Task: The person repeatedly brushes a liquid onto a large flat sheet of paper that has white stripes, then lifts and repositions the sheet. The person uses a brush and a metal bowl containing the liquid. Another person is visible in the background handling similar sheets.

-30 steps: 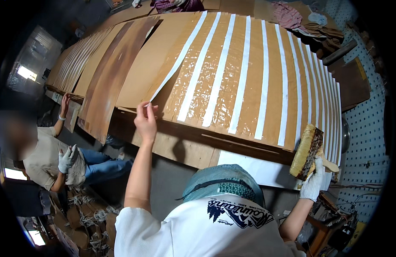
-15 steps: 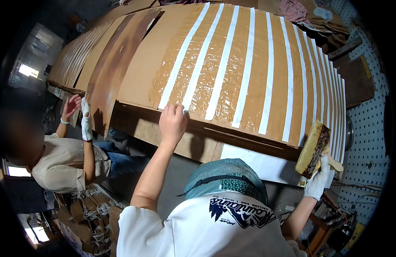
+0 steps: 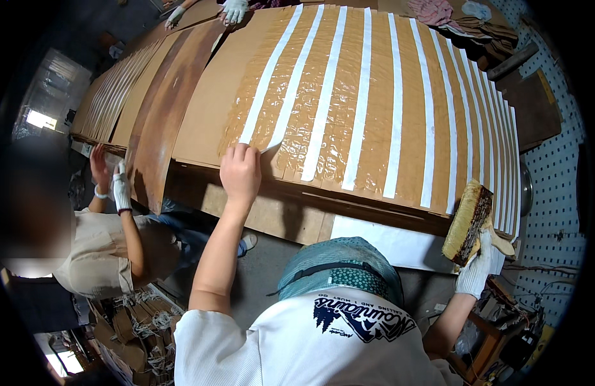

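Observation:
My bare left hand [image 3: 241, 172] is at the near edge of a stack of fanned brown sheets [image 3: 342, 96], which look glossy and wet. Its fingers are pinched together, and the end of a white strip [image 3: 281, 123] bends toward them. The fingertips partly hide the contact. On the right, my right hand [image 3: 476, 267], in a white knitted glove, grips a wide brush [image 3: 468, 222] by its wooden handle. The brush has pale yellow bristles and a dark-stained middle. It is held tilted over the near right corner of the stack.
Plain cardboard [image 3: 210, 128] and a long brown-stained board [image 3: 165, 109] lie left of the sheets. A co-worker's hands [image 3: 122, 190] are raised at the left, and another person's gloved hands [image 3: 234, 11] reach in at the far edge. Perforated wall panels [image 3: 555, 193] stand at the right.
My left hand has moved a little left and away from me, and the strip's end now bends. Another person's gloved hands have appeared at the far edge. My right hand and the brush have barely moved.

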